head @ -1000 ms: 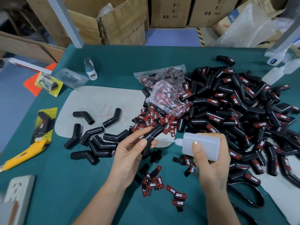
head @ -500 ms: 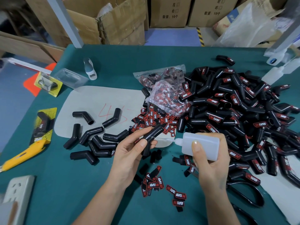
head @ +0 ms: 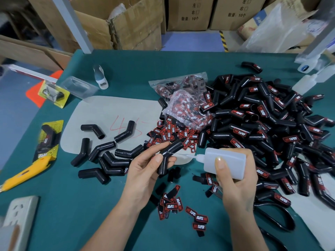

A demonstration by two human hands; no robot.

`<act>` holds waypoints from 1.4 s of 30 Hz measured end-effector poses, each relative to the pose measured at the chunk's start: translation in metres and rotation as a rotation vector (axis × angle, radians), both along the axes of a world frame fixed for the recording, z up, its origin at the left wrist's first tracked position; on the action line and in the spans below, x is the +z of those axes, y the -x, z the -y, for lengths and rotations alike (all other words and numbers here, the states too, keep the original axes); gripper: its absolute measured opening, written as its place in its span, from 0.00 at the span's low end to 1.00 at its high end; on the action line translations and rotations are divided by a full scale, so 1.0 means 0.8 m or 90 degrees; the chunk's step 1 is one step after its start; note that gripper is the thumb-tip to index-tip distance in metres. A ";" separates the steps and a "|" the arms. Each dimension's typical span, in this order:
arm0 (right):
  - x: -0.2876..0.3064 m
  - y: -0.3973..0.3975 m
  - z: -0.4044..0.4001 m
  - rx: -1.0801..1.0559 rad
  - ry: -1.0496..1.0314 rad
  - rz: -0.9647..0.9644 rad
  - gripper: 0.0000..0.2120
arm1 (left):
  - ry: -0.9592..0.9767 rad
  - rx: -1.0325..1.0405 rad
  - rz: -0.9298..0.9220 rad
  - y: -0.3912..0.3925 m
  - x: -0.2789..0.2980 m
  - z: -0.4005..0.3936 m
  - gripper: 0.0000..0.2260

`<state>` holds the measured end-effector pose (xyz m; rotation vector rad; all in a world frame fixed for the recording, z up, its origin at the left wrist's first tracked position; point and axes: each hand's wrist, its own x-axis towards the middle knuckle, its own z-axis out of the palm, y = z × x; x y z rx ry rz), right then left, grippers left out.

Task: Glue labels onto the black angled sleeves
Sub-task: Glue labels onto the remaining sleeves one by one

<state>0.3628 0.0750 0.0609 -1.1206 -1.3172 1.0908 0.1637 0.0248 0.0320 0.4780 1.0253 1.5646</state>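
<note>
While left hand [head: 145,171] grips sleeve [head: 169,154], right hand [head: 235,183] tilts bottle [head: 224,163]

Single head cam, wide-angle, looks forward-down, close over green table [head: 76,205]; hands near centre, boxes [head: 137,24] far edge, corners probably distorted.

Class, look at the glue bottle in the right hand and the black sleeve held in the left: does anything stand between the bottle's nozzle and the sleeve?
Nothing visible does. The left hand holds the black sleeve above the table, and the glue bottle in the right hand points its thin nozzle straight at the sleeve's bend, through open air.
</note>
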 end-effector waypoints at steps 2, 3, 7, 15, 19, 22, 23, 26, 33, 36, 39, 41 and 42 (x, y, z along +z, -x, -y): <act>0.001 0.000 0.001 0.002 -0.005 0.002 0.07 | 0.001 0.000 0.003 0.000 0.001 0.000 0.24; 0.001 0.000 0.001 0.000 -0.007 0.002 0.07 | 0.002 0.001 0.002 0.000 0.001 0.000 0.24; 0.001 0.001 0.000 -0.004 -0.006 0.003 0.07 | 0.001 -0.001 -0.004 -0.001 0.002 0.000 0.24; 0.000 0.000 -0.001 -0.011 -0.008 0.010 0.07 | -0.003 0.002 -0.013 -0.002 0.003 0.000 0.23; 0.001 0.001 0.000 -0.001 -0.016 0.012 0.07 | 0.003 0.001 -0.010 -0.002 0.003 0.000 0.24; 0.001 0.000 0.000 -0.005 -0.014 0.011 0.07 | 0.003 0.003 -0.009 -0.002 0.003 0.000 0.24; 0.001 0.000 0.000 -0.007 -0.012 0.009 0.07 | 0.004 0.003 -0.008 -0.002 0.003 -0.001 0.24; 0.002 0.000 0.000 -0.003 -0.017 0.011 0.07 | 0.007 0.003 -0.006 -0.002 0.004 0.000 0.24; 0.001 0.000 0.000 -0.008 -0.012 0.013 0.07 | 0.009 0.002 -0.004 0.000 0.003 0.000 0.24; 0.002 0.001 0.001 0.001 -0.014 0.015 0.07 | 0.007 0.002 -0.001 0.000 0.001 0.000 0.24; 0.002 0.000 0.000 -0.007 -0.016 0.011 0.07 | 0.007 0.005 0.000 0.000 0.001 0.000 0.24; 0.002 0.000 0.000 -0.005 -0.017 0.013 0.07 | 0.007 0.005 0.000 0.000 0.001 0.000 0.24; 0.002 0.001 0.000 -0.002 -0.020 0.016 0.07 | 0.006 0.005 0.000 0.000 0.001 0.000 0.24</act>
